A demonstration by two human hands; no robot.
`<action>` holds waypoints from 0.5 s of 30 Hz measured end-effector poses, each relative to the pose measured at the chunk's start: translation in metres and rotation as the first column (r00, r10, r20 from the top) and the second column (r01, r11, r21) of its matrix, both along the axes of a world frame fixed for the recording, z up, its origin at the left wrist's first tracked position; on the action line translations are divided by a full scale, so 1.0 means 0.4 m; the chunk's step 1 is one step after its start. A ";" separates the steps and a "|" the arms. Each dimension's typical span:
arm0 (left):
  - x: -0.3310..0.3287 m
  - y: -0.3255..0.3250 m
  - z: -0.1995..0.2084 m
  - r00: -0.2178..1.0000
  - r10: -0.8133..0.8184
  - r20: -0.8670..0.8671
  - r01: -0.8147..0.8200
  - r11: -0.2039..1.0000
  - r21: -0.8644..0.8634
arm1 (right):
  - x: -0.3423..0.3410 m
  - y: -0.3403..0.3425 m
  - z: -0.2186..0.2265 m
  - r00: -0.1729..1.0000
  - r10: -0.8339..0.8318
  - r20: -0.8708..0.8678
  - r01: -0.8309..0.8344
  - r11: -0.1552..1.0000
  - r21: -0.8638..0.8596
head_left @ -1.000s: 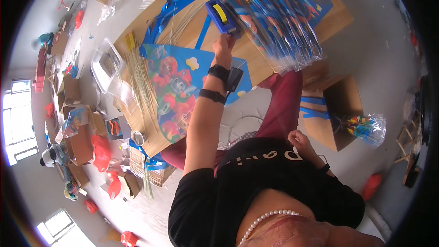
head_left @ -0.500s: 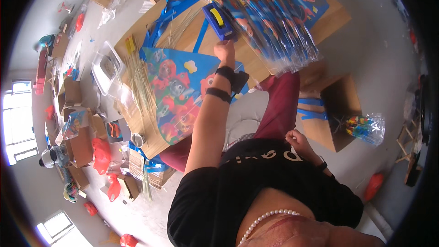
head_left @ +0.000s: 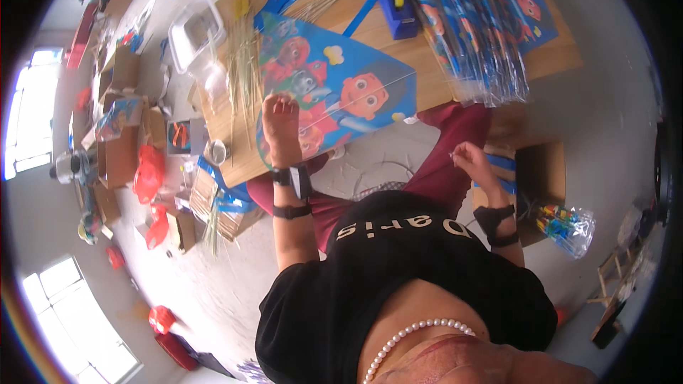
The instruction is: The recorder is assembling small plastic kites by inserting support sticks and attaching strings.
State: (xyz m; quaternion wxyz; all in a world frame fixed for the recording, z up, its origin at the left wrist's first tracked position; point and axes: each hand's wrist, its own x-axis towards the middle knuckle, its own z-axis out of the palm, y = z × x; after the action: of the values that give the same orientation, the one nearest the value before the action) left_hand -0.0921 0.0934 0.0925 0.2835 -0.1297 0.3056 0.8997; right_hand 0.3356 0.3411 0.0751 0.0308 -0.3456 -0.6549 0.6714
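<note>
A kite sheet (head_left: 363,96) printed with cartoon figures lies on the wooden table (head_left: 238,149), a thin rod running across it. My left hand (head_left: 282,124) rests over the sheet's near left part, open, its fingers slightly bent. Raised beside my knee, my right hand (head_left: 473,163) is pinched at the fingertips; whatever may be between them is too small to make out. Beyond the sheet stands a blue tape dispenser (head_left: 395,7) with a yellow roll.
Several bagged kites (head_left: 473,35) fill the table's right side. Thin sticks (head_left: 242,75) lie along its left, near a white plastic tub (head_left: 196,32). An opened carton (head_left: 541,178) stands right of my leg. Red bags (head_left: 149,174) and boxes crowd the floor at left.
My left hand has come back from the tape dispenser to the sheet's near left part. My right hand has lifted away from my shirt, and the view has shifted.
</note>
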 end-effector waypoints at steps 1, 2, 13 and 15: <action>0.009 -0.057 -0.016 1.000 0.029 0.002 -0.029 1.000 -0.003 | -0.032 0.008 -0.009 0.999 0.054 -0.005 -0.054 0.998 0.013; 0.019 -0.126 -0.037 0.995 0.095 -0.033 -0.096 0.995 -0.022 | -0.076 0.012 0.007 0.994 0.106 0.006 -0.106 0.994 0.020; 0.123 -0.369 -0.095 0.970 0.233 -0.065 -0.238 0.969 -0.073 | -0.255 0.083 -0.006 0.959 0.259 0.117 -0.263 0.965 0.015; 0.125 -0.370 -0.095 0.966 0.252 -0.058 -0.257 0.962 -0.092 | -0.266 0.101 -0.010 0.953 0.272 0.134 -0.278 0.960 0.027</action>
State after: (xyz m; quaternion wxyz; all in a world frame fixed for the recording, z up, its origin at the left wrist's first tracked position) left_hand -0.0421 -0.0546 0.0545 0.1517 -0.1612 0.3370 0.9151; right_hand 0.2292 0.3814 0.0712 -0.0976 -0.2929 -0.7124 0.6302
